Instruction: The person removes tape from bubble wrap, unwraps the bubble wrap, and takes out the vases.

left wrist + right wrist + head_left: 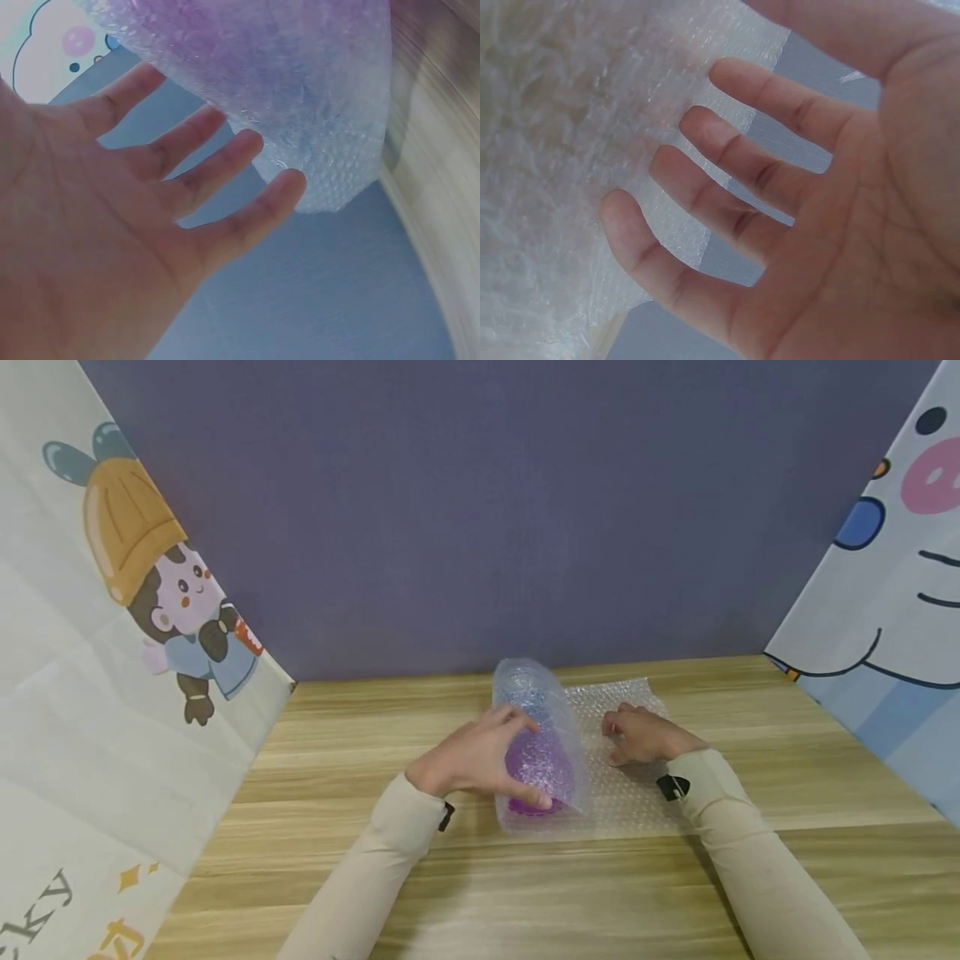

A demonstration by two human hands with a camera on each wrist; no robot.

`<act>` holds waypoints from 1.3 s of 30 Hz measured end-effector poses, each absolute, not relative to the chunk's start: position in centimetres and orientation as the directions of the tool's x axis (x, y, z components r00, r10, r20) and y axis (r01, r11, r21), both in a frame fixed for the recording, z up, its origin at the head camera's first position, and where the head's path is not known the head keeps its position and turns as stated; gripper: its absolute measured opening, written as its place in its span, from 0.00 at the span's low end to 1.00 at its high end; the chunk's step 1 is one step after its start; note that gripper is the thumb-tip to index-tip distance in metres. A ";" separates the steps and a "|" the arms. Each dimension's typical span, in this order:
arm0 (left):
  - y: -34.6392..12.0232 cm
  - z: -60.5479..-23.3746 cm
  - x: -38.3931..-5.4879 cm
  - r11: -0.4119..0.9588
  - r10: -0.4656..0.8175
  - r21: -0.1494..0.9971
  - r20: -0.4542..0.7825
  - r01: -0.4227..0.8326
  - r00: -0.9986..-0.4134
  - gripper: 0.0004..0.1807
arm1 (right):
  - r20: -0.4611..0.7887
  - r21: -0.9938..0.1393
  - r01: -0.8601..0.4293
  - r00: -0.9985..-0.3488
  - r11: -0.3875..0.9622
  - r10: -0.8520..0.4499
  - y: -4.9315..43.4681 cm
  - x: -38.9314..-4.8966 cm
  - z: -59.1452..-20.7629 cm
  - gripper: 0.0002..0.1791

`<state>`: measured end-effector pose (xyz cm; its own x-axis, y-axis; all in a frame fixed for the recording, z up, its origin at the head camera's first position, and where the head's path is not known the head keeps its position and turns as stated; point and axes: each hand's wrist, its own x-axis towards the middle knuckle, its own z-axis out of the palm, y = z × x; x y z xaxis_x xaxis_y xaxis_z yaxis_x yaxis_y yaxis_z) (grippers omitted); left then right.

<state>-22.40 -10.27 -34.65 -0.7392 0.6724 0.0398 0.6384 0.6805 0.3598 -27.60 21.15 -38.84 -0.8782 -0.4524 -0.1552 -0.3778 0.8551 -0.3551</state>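
Observation:
A glittery object, purple at the near end and blue at the far end, lies on a sheet of bubble wrap. A layer of the wrap is folded over it, so its exact kind is hard to make out. My left hand rests against the wrapped bundle, thumb at the near end and fingers spread along its left side. In the left wrist view the fingertips touch the bubble wrap. To the right, my right hand is over the flat part of the sheet. Its fingers are loosely bent, with nothing gripped.
The wooden table extends around the wrap. A dark blue-grey panel stands behind it. Printed cartoon sheets hang at the left and right. Both wrists have black straps.

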 end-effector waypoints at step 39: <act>-9.0 -34.6 -22.4 0.655 0.680 0.274 0.193 0.704 -0.707 0.46 | -0.142 -0.342 -0.387 -0.880 0.856 -0.454 22.1 -28.3 -39.5 0.21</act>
